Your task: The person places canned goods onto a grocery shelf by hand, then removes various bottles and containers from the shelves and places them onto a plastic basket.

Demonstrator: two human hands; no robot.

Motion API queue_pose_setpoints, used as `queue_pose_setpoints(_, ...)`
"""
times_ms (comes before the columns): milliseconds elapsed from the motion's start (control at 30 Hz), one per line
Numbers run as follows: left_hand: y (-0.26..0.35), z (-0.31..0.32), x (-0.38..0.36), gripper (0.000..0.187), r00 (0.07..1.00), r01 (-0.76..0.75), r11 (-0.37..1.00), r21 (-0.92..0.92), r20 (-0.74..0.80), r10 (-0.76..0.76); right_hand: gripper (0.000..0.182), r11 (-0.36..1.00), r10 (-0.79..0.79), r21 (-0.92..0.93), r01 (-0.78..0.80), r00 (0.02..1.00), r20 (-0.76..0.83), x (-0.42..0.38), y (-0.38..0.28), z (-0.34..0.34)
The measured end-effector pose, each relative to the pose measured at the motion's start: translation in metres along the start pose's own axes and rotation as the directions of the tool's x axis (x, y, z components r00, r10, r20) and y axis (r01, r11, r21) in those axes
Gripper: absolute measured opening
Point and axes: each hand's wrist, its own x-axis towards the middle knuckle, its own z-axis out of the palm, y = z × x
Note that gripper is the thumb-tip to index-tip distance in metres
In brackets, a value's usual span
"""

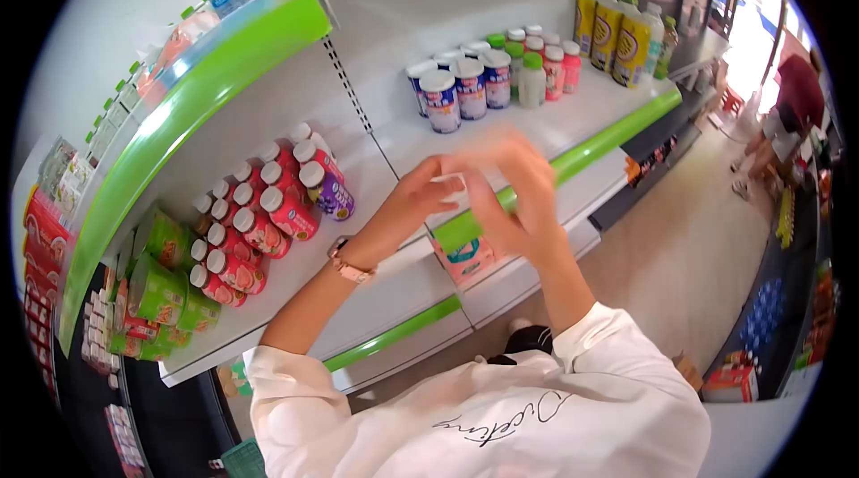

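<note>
My left hand (424, 193) hovers in front of the shelf edge, its fingers apart and slightly curled, with no held thing visible. A watch and a pink band (355, 271) circle that wrist. Close beside it, my right hand (522, 190) is blurred by motion; its thumb stands apart from the stretched fingers, and nothing shows in its grasp. Beyond the hands, white-lidded blue-and-white canisters (442, 102) stand on the white shelf (394, 133). To the left are rows of pink bottles (288, 214) and a purple grape bottle (328, 192).
Green packs (157, 290) stand at the shelf's left end. White and pink bottles (531, 82) and yellow cartons (633, 48) stand at the right. A green-edged upper shelf (206, 71) juts out on the left. Another person (796, 93) is in the aisle at right.
</note>
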Motion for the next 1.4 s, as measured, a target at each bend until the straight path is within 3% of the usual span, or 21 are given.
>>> queue_pose_setpoints(67, 0.069, 0.023, 0.006, 0.048, 0.915, 0.148, 0.910, -0.387, -0.296, -0.274, 0.031, 0.939, 0.313, 0.129, -0.319, 0.947, 0.067, -0.008, 0.078, 0.010)
queue_pose_setpoints(167, 0.040, 0.009, 0.050, 0.055, 0.832, 0.146, 0.845, -0.515, -0.398, -0.386, 0.047, 0.737, 0.645, 0.092, -0.670, 0.737, 0.201, -0.034, 0.185, 0.015)
queue_pose_setpoints(267, 0.001, -0.012, 0.095, 0.067, 0.680, 0.204, 0.961, -0.188, -0.678, -0.278, 0.060, 0.714, 0.670, 0.012, -0.700, 0.688, 0.279, -0.051, 0.253, 0.023)
queue_pose_setpoints(367, -0.026, -0.033, 0.128, 0.073, 0.644, 0.210, 0.969, -0.128, -0.728, -0.236, 0.073, 0.768, 0.577, 0.096, -0.633, 0.749, 0.326, -0.064, 0.281, 0.041)
queue_pose_setpoints(400, -0.049, -0.046, 0.137, 0.072, 0.709, 0.167, 0.976, -0.142, -0.670, -0.219, 0.076, 0.761, 0.566, 0.139, -0.633, 0.754, 0.334, -0.069, 0.281, 0.047)
queue_pose_setpoints(433, -0.078, -0.048, 0.143, 0.072, 0.697, -0.010, 0.998, -0.059, -0.716, -0.035, 0.079, 0.758, 0.549, 0.183, -0.626, 0.764, 0.339, -0.072, 0.279, 0.052)
queue_pose_setpoints(500, -0.060, -0.046, 0.150, 0.078, 0.661, 0.156, 0.975, 0.159, -0.750, 0.017, 0.083, 0.811, 0.500, 0.175, -0.559, 0.816, 0.290, -0.074, 0.269, 0.048)
queue_pose_setpoints(567, -0.066, -0.063, 0.151, 0.076, 0.709, 0.260, 0.961, 0.097, -0.694, -0.122, 0.084, 0.755, 0.558, 0.131, -0.643, 0.734, 0.386, -0.064, 0.250, 0.034)
queue_pose_setpoints(600, -0.070, -0.069, 0.149, 0.075, 0.723, 0.316, 0.947, 0.060, -0.662, -0.199, 0.084, 0.781, 0.542, 0.110, -0.615, 0.755, 0.369, -0.064, 0.248, 0.034)
queue_pose_setpoints(700, -0.069, -0.052, 0.143, 0.070, 0.572, 0.395, 0.855, 0.335, -0.818, 0.056, 0.084, 0.826, 0.510, 0.069, -0.559, 0.795, 0.330, -0.069, 0.243, 0.037)
queue_pose_setpoints(800, -0.026, -0.014, 0.127, 0.068, 0.475, 0.367, 0.904, 0.219, -0.880, 0.020, 0.084, 0.792, 0.531, 0.131, -0.597, 0.778, 0.336, -0.073, 0.232, 0.030)
queue_pose_setpoints(900, 0.025, 0.025, 0.098, 0.075, 0.441, 0.337, 0.917, 0.215, -0.896, 0.048, 0.083, 0.856, 0.452, 0.082, -0.510, 0.816, 0.360, -0.053, 0.197, 0.007)
queue_pose_setpoints(933, 0.043, 0.040, 0.083, 0.075, 0.472, 0.300, 0.921, 0.248, -0.878, 0.083, 0.081, 0.819, 0.441, 0.198, -0.538, 0.813, 0.380, -0.051, 0.187, 0.009)
queue_pose_setpoints(1000, 0.072, 0.072, 0.047, 0.077, 0.507, 0.222, 0.910, 0.349, -0.839, 0.198, 0.077, 0.691, 0.412, 0.412, -0.593, 0.792, 0.450, -0.052, 0.161, 0.015)
queue_pose_setpoints(1033, 0.086, 0.085, 0.028, 0.078, 0.516, 0.182, 0.887, 0.423, -0.809, 0.280, 0.071, 0.628, 0.297, 0.544, -0.556, 0.818, 0.493, -0.049, 0.141, 0.013)
queue_pose_setpoints(1100, 0.119, 0.106, -0.012, 0.081, 0.522, 0.227, 0.786, 0.575, -0.753, 0.401, 0.067, 0.360, 0.244, 0.652, -0.668, 0.742, 0.625, -0.111, 0.119, 0.045)
queue_pose_setpoints(1167, 0.137, 0.131, -0.056, 0.080, 0.522, 0.302, 0.757, 0.579, -0.766, 0.376, 0.065, 0.186, 0.121, 0.668, -0.720, 0.692, 0.712, -0.154, 0.078, 0.064)
queue_pose_setpoints(1233, 0.144, 0.162, -0.110, 0.077, 0.437, 0.460, 0.778, 0.427, -0.872, 0.221, 0.065, 0.089, -0.035, 0.603, -0.793, 0.603, 0.797, -0.172, 0.029, 0.069)
queue_pose_setpoints(1333, 0.129, 0.238, -0.189, 0.078, 0.057, 0.543, 0.836, -0.082, -0.989, -0.134, 0.072, 0.230, -0.253, 0.403, -0.886, 0.346, 0.903, -0.189, -0.032, 0.079)
queue_pose_setpoints(1367, 0.124, 0.267, -0.211, 0.075, -0.009, 0.539, 0.836, -0.102, -0.993, -0.116, 0.076, 0.287, -0.321, 0.366, -0.885, 0.271, 0.907, -0.208, -0.047, 0.081)
queue_pose_setpoints(1400, 0.123, 0.296, -0.227, 0.074, -0.116, 0.463, 0.852, -0.246, -0.969, -0.216, 0.075, 0.318, -0.424, 0.304, -0.898, 0.151, 0.893, -0.224, -0.063, 0.079)
